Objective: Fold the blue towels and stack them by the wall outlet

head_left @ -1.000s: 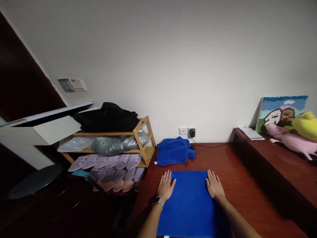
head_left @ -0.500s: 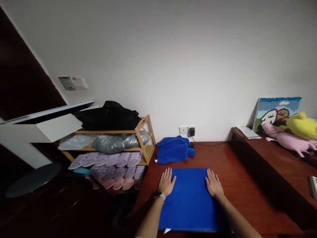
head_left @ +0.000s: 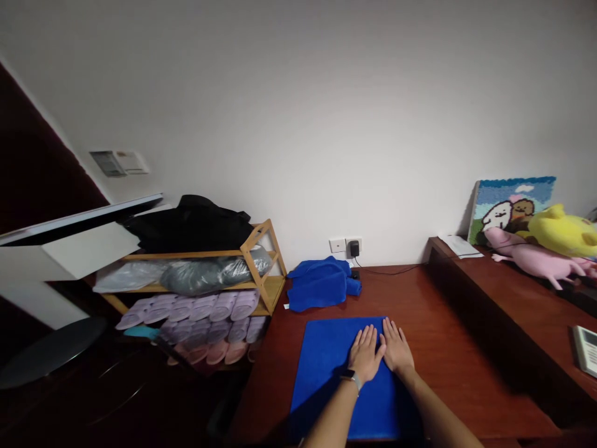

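A blue cloth [head_left: 326,364] lies spread flat on the reddish-brown desk [head_left: 448,348]. My left hand [head_left: 367,356], with a watch on its wrist, rests palm down on the cloth's right half, fingers stretched out. Beside it, my right hand [head_left: 396,347] lies flat over the cloth's far right corner and right edge, its fingers straight. The two thumbs nearly meet. Behind the spread cloth, a crumpled pile of blue cloth [head_left: 319,285] sits against the wall.
A wooden rack [head_left: 261,274] with slippers [head_left: 205,308], plastic-wrapped bundles and a black bag [head_left: 191,224] stands left of the desk. A black plug [head_left: 354,247] sits in the wall socket. On the raised ledge at right are plush toys [head_left: 536,258], a picture [head_left: 510,208] and a calculator [head_left: 586,350].
My left hand has moved right across the cloth, from its left edge to beside my right hand. My right hand stays at the right edge. The view has shifted slightly.
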A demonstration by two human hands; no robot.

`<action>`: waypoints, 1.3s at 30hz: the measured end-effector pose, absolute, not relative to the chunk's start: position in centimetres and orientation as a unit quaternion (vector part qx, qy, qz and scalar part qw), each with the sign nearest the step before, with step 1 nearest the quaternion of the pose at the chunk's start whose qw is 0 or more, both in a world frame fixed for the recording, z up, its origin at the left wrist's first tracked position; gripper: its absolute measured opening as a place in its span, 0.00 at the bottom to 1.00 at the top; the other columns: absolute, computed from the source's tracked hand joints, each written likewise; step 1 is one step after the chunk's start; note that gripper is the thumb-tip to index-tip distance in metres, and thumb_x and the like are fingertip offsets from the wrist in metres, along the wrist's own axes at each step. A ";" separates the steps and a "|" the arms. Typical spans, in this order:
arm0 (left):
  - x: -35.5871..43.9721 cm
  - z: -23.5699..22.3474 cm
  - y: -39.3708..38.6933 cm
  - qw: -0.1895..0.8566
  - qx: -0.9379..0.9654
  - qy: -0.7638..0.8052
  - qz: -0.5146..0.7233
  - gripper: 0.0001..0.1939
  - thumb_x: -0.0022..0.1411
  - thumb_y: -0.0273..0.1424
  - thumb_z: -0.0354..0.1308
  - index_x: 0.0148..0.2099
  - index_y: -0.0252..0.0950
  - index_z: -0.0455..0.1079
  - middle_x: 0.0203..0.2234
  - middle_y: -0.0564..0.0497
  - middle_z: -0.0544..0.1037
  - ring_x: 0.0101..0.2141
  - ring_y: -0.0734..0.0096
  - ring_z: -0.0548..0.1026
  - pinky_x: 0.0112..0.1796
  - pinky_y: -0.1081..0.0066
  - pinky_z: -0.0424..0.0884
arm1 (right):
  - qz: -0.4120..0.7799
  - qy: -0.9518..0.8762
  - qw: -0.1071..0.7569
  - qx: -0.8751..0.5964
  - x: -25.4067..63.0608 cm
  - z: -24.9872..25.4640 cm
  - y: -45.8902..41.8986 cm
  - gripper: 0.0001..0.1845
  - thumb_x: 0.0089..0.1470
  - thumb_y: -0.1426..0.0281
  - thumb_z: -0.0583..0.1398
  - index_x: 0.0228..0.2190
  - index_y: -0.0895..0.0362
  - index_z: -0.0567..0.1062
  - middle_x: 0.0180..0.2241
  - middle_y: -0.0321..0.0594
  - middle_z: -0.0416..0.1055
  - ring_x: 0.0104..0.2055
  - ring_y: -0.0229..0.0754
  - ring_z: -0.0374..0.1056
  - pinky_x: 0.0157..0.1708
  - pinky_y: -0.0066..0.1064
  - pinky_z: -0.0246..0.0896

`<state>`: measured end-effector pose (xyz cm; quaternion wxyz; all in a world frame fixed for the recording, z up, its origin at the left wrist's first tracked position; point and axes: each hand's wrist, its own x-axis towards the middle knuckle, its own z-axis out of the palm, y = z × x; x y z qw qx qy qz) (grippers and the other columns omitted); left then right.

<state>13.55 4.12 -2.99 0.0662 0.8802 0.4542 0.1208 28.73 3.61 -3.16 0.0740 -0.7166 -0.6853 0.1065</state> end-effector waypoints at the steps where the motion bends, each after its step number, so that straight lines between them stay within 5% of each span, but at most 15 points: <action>1: 13.5 -3.3 3.9 0.064 0.877 0.460 0.122 0.32 0.76 0.44 0.28 0.76 0.39 0.37 0.73 0.48 0.52 0.72 0.62 0.49 0.69 0.53 0.50 | 0.108 -0.684 0.077 -0.718 28.7 -3.1 3.6 0.37 0.67 0.61 0.37 0.71 0.63 0.46 0.74 0.40 0.38 0.76 0.44 0.34 0.72 0.41 0.28; 13: -3.8 -3.1 4.0 0.015 0.781 0.617 0.091 0.36 0.74 0.50 0.32 0.76 0.38 0.40 0.73 0.46 0.51 0.72 0.58 0.49 0.69 0.50 0.50 | 0.104 -0.664 0.066 -0.738 28.2 -2.7 3.6 0.37 0.67 0.60 0.35 0.71 0.63 0.45 0.74 0.40 0.40 0.76 0.44 0.35 0.72 0.41 0.28; 32: -3.1 -1.2 4.1 0.040 0.772 0.633 0.039 0.40 0.74 0.52 0.30 0.75 0.30 0.47 0.73 0.43 0.50 0.72 0.59 0.47 0.70 0.54 0.48 | 0.123 -0.661 0.069 -0.737 27.2 -2.2 -0.6 0.37 0.68 0.58 0.35 0.71 0.62 0.44 0.74 0.38 0.38 0.76 0.44 0.34 0.73 0.42 0.27; 39: 6.9 -0.8 2.4 0.042 0.843 0.522 0.118 0.37 0.75 0.49 0.29 0.75 0.32 0.46 0.73 0.45 0.50 0.72 0.63 0.48 0.70 0.57 0.49 | 0.126 -0.664 0.086 -0.732 27.3 -2.3 -0.5 0.37 0.68 0.59 0.36 0.71 0.64 0.45 0.74 0.41 0.39 0.76 0.45 0.34 0.72 0.43 0.27</action>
